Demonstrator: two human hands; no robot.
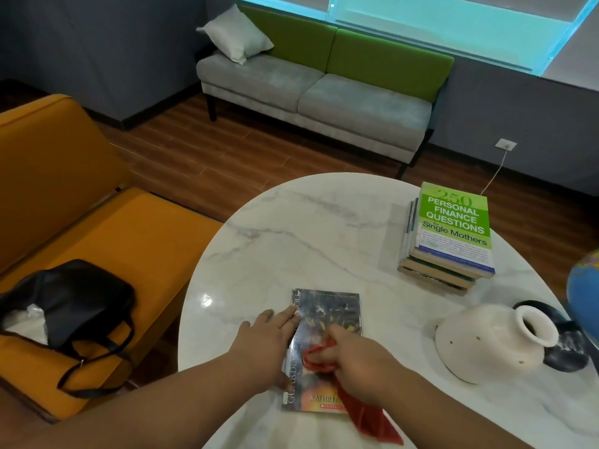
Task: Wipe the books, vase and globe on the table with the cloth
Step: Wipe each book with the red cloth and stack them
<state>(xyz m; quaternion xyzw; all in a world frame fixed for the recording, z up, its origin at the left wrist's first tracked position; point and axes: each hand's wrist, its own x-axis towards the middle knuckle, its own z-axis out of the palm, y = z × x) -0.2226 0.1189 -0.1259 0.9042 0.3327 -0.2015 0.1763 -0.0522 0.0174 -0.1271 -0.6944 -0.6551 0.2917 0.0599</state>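
Book under one cloth; stack of perhaps four.

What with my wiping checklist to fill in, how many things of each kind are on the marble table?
paperback book, lying alone: 1
stack of books: 1 (how many books it holds is unclear)
white vase: 1
globe, cut off by the frame edge: 1
red cloth: 1
Total: 5
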